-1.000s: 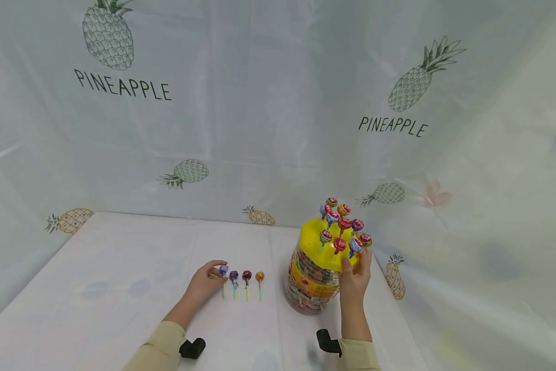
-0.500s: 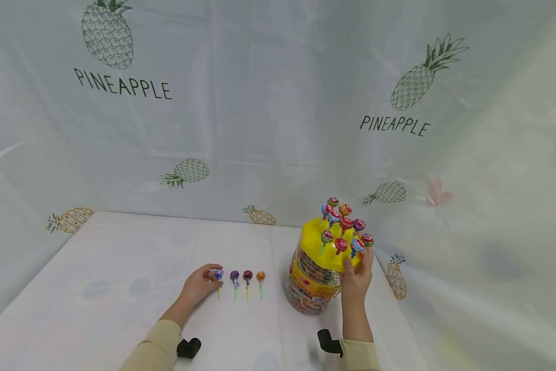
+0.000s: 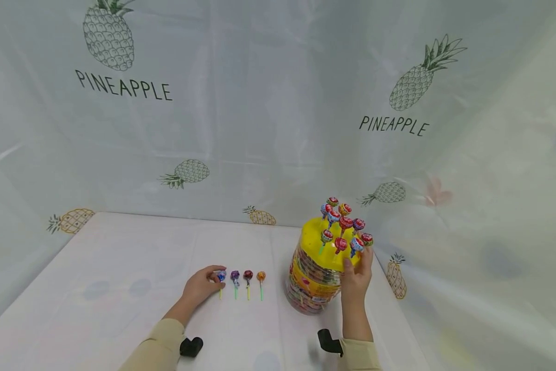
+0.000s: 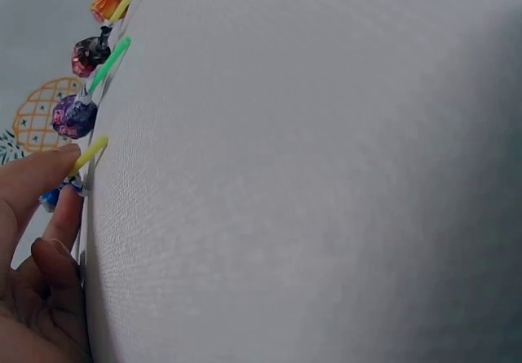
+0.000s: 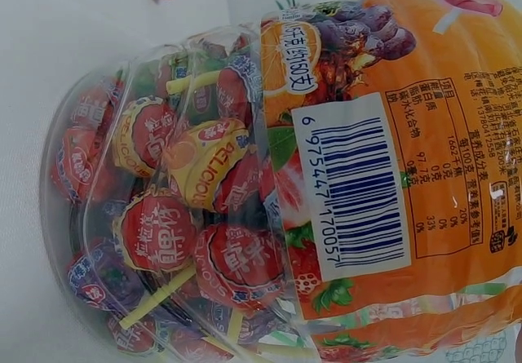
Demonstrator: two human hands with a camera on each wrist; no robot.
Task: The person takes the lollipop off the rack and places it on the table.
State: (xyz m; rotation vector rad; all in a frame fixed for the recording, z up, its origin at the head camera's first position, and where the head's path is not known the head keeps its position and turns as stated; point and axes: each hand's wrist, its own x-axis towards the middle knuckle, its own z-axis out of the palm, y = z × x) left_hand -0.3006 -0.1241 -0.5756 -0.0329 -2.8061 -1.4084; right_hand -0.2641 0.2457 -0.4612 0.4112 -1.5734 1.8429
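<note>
From where I stand, the person's left hand [image 3: 200,286] is nearly closed, its fingertips pinching a blue lollipop [image 3: 220,275] just where the wrapper meets the yellow stick. Its other fingers curl in towards the palm. I can't tell whether that lollipop touches the white worktop [image 3: 138,288] or is held just off it.

It makes the left end of a short row, with a purple lollipop [image 3: 235,275], a dark red lollipop [image 3: 248,275] and an orange lollipop [image 3: 261,276] spaced beside it. All four have their heads towards the far edge and their sticks towards the near side. The row lies well in from the left edge.

To the right of the row, near the worktop's far right corner, stands a big clear jar [image 3: 311,281] packed with wrapped lollipops, an orange label with a barcode [image 5: 351,188] round its middle. A cluster of lollipops [image 3: 346,223] stands up from its yellow lid [image 3: 311,237].

The right hand [image 3: 355,281] grips the lid's right side, partly open around it, thumb on the near side and fingers bent round the rim. A pale curtain [image 3: 278,103] printed with pineapples hangs beyond the far edge.
</note>
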